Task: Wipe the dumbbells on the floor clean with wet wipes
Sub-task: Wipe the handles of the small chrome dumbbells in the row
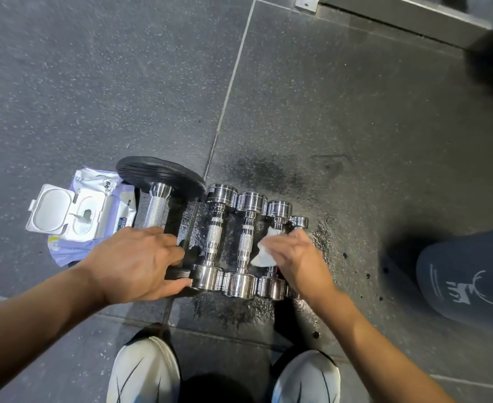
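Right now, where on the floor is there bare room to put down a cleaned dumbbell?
Bare floor lies beyond the wipes pack and the dumbbell row, either side of the tile seam. It is crowded between the pack, the left hand, the right hand and the shoes.

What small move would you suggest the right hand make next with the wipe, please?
Probably rub the wet wipe along the handle of the small dumbbell: the right hand already presses it there, while the left hand braces the row.
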Demonstrator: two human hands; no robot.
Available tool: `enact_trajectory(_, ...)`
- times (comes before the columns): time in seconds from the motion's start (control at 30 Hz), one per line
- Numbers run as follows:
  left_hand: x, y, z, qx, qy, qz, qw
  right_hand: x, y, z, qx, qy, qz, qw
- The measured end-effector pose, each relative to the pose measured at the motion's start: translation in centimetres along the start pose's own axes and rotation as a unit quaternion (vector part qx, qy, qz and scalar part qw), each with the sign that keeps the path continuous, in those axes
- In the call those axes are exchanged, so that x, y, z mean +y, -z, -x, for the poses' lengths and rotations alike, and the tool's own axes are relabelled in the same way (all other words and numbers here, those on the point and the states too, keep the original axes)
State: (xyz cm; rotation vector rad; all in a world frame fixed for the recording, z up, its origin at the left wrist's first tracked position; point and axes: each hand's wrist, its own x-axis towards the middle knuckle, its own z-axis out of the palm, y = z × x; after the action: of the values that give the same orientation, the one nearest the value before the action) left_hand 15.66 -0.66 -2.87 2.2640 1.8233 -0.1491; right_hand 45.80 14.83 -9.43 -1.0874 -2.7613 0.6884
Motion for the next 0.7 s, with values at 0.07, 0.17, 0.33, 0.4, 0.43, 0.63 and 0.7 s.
enact_trajectory(0.07,0.1,0.0,-0.1,0.012,-0.005,0.000,1.000,0.4,0.7,-1.7,0.026,-0.007,0.011,1.000)
enact_trajectory(0.17,0.0,-0.2,-0.1,0.014,-0.010,0.002,1.000,0.9,0.9,-1.9,0.051,-0.001,-0.050,0.997)
enact_trajectory(0.33,-0.2,-0.4,-0.1,0.033,-0.017,-0.007,0.999,2.2,-0.1,2.3,0.003,0.054,-0.100,0.994)
enact_trajectory(0.4,-0.2,-0.4,-0.1,0.028,-0.018,-0.001,0.999,1.9,0.5,2.6,-0.044,0.082,-0.087,0.992)
enact_trajectory(0.43,-0.2,-0.3,-0.1,0.029,-0.021,0.000,0.999,2.1,0.5,2.3,-0.058,0.098,-0.077,0.991)
enact_trajectory(0.63,-0.1,-0.2,-0.1,0.028,-0.023,-0.008,0.999,3.0,0.5,-1.3,0.025,0.086,-0.006,0.996)
enact_trajectory(0.7,-0.1,-0.2,-0.3,0.030,-0.024,-0.012,0.999,2.7,0.8,-0.8,0.034,0.078,-0.015,0.996)
